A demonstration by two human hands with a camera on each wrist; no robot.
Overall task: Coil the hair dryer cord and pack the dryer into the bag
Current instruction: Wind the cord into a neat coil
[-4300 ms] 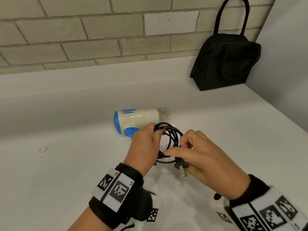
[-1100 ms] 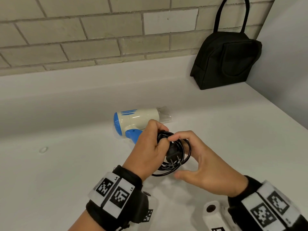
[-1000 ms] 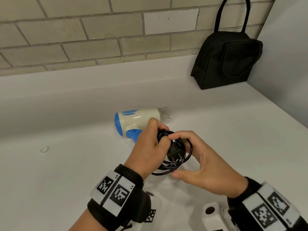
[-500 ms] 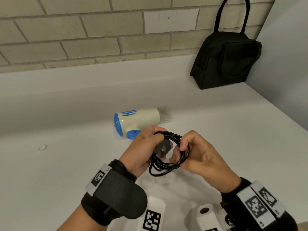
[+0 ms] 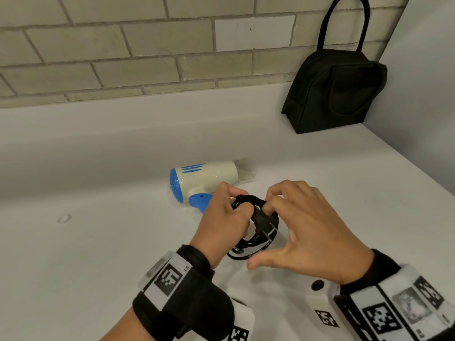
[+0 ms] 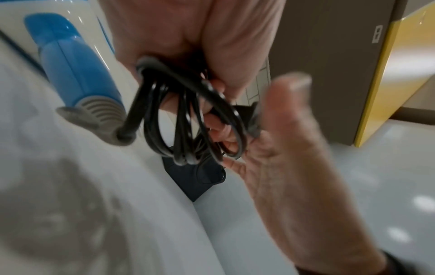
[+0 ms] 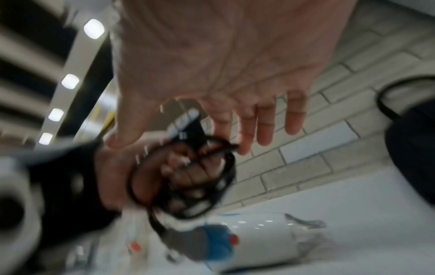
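The cream and blue hair dryer (image 5: 204, 179) lies on its side on the white counter (image 5: 98, 254), nozzle to the right. Just in front of it, my left hand (image 5: 221, 217) grips its black cord (image 5: 248, 244), wound into a small coil. The plug (image 5: 264, 221) lies across the coil with its prongs pointing toward me. My right hand (image 5: 302, 225) touches the cord at the plug with its fingertips, thumb spread well away. The left wrist view shows the coil (image 6: 188, 121) hanging from my fist beside the blue handle (image 6: 70, 74). The black bag (image 5: 337, 92) stands upright at the back right.
A brick wall (image 5: 147, 45) runs along the back above a raised white ledge. A plain wall (image 5: 430, 107) closes the right side next to the bag. A small round mark (image 5: 64, 219) sits on the counter to the left.
My left hand has turned knuckles-up with the coil. The plug has swung to the coil's near right. My right hand has let go of the loops; its thumb has spread away.
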